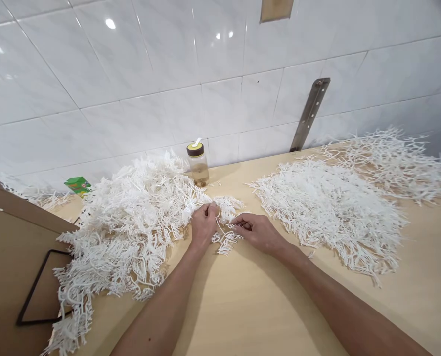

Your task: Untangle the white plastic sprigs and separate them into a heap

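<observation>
Between my hands is a small white branching plastic sprig (226,236), with thin twigs spreading over the table. My left hand (204,221) pinches its left side, fingers pressed together. My right hand (255,229) is closed on a thin twig at its right side, thumb against forefinger. Left of my left hand rises a large tangled heap of white sprigs (131,212), a few of them reaching to my fingers. To the right of my right hand lies a flatter pile of white sprigs (328,207).
Behind the heap stands a jar (198,168) with a dark and yellow lid. A green carton (78,185) sits at the left. More loose sprigs (402,160) lie at the back right. A metal bracket (310,114) leans on the tiled wall. A cardboard box (16,267) borders the left.
</observation>
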A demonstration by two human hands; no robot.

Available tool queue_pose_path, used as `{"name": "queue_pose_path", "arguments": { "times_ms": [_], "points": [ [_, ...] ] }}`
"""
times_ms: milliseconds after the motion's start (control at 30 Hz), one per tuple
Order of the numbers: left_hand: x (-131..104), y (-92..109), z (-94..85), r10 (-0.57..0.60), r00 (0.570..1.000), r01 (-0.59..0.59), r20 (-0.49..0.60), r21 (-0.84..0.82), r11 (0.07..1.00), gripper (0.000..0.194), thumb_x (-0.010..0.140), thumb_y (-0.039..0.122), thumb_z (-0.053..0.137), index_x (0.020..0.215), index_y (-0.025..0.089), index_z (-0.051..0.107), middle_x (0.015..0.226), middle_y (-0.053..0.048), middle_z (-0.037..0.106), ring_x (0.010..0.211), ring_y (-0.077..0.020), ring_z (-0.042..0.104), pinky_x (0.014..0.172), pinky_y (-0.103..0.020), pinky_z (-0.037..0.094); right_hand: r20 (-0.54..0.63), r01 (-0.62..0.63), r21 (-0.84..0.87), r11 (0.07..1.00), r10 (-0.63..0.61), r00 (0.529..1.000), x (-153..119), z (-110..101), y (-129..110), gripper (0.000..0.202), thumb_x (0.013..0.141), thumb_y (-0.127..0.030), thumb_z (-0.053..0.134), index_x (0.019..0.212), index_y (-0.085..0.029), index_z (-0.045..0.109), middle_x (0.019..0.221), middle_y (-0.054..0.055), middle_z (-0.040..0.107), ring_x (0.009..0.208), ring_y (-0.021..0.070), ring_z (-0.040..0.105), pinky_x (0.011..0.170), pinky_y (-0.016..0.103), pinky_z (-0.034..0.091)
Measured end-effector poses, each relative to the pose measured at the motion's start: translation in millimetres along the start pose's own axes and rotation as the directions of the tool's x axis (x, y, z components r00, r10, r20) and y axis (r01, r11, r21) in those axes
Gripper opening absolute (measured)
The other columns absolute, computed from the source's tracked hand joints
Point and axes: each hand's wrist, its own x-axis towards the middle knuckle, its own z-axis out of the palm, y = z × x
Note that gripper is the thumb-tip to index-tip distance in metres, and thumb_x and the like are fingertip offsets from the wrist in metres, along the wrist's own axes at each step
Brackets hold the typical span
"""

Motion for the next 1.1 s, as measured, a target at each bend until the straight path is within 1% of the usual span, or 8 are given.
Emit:
{"name": "queue_pose_path", "arguments": {
  "times_ms": [133,233,300,367,500,800,933,1100],
  "points": [
    [-2,4,-0.1,0.095,0.99,-0.09,-0.102,0.055,0.994,0.027,0.087,0.042,0.054,0.085,0.017,0.066,0.061,0.001,0.056,0.057,-0.0131,0.051,0.06,-0.025,0.042,-0.053,-0.081,0.101,0.992,0.087,0.995,2,-2,3,0.025,0.079,-0.041,0.064,0.086,-0.019,0.072,0.071,0.002,0.069,0.06,0.0146,0.058,0.053,0.024,0.046],
    [-7,10,-3.2,0.308,0.936,-0.282,-0.169,0.161,0.946,0.02,0.085,0.032,0.058,0.092,0.016,0.066,0.073,-0.003,0.059,0.063,-0.0134,0.053,0.066,-0.026,0.045,-0.061,-0.14,0.173,0.975,0.152,0.987,3,-4,0,0.031,0.08,-0.047,0.062,0.088,-0.018,0.069,0.064,0.0,0.063,0.045,0.0106,0.051,0.041,0.022,0.041],
    [-13,14,-5.7,0.448,0.886,-0.418,-0.118,0.217,0.882,0.018,0.085,0.027,0.057,0.094,0.016,0.067,0.081,-0.006,0.061,0.068,-0.0142,0.055,0.069,-0.027,0.046,-0.054,-0.166,0.22,0.961,0.182,0.982,3,-6,-3,0.033,0.081,-0.05,0.061,0.088,-0.018,0.067,0.059,-0.002,0.06,0.037,0.009,0.046,0.036,0.022,0.039],
    [-19,16,-7.1,0.509,0.86,-0.501,0.025,0.222,0.836,0.018,0.085,0.025,0.056,0.096,0.017,0.068,0.086,-0.009,0.064,0.072,-0.0154,0.057,0.071,-0.028,0.048,-0.041,-0.176,0.241,0.955,0.191,0.981,2,-9,-5,0.034,0.082,-0.052,0.06,0.087,-0.018,0.065,0.054,-0.004,0.056,0.036,0.0094,0.047,0.035,0.022,0.039],
    [-28,15,-5.5,0.475,0.839,-0.527,0.265,0.179,0.831,0.018,0.086,0.024,0.054,0.092,0.02,0.07,0.089,-0.009,0.069,0.076,-0.0177,0.063,0.072,-0.03,0.05,-0.026,-0.177,0.27,0.946,0.191,0.981,1,-11,-5,0.037,0.083,-0.055,0.057,0.084,-0.019,0.063,0.05,-0.005,0.053,0.036,0.0098,0.049,0.037,0.02,0.04],
    [-27,11,-5.4,0.358,0.886,-0.427,0.295,0.217,0.878,0.012,0.081,0.033,0.062,0.086,0.023,0.067,0.075,-0.004,0.071,0.07,-0.0189,0.066,0.07,-0.03,0.047,-0.112,-0.201,0.323,0.925,0.248,0.962,5,-5,-7,0.036,0.078,-0.056,0.062,0.078,-0.02,0.06,0.049,-0.006,0.052,0.035,0.0096,0.046,0.033,0.021,0.039],
    [-27,13,-2.2,0.312,0.893,-0.423,0.324,0.367,0.829,0.017,0.078,0.038,0.066,0.082,0.023,0.062,0.069,-0.001,0.068,0.063,-0.0174,0.062,0.062,-0.028,0.041,-0.132,-0.155,0.333,0.93,0.209,0.969,6,-2,-3,0.032,0.079,-0.052,0.063,0.079,-0.019,0.063,0.052,-0.005,0.054,0.036,0.009,0.046,0.033,0.021,0.04],
    [-27,14,-1.2,0.304,0.866,-0.47,0.397,0.436,0.768,0.013,0.079,0.035,0.063,0.081,0.022,0.06,0.079,-0.002,0.068,0.071,-0.0185,0.061,0.064,-0.028,0.039,-0.145,-0.132,0.306,0.943,0.183,0.972,6,-1,-5,0.032,0.079,-0.051,0.064,0.077,-0.019,0.063,0.053,-0.005,0.054,0.037,0.0081,0.045,0.033,0.02,0.038]
  ]
}}
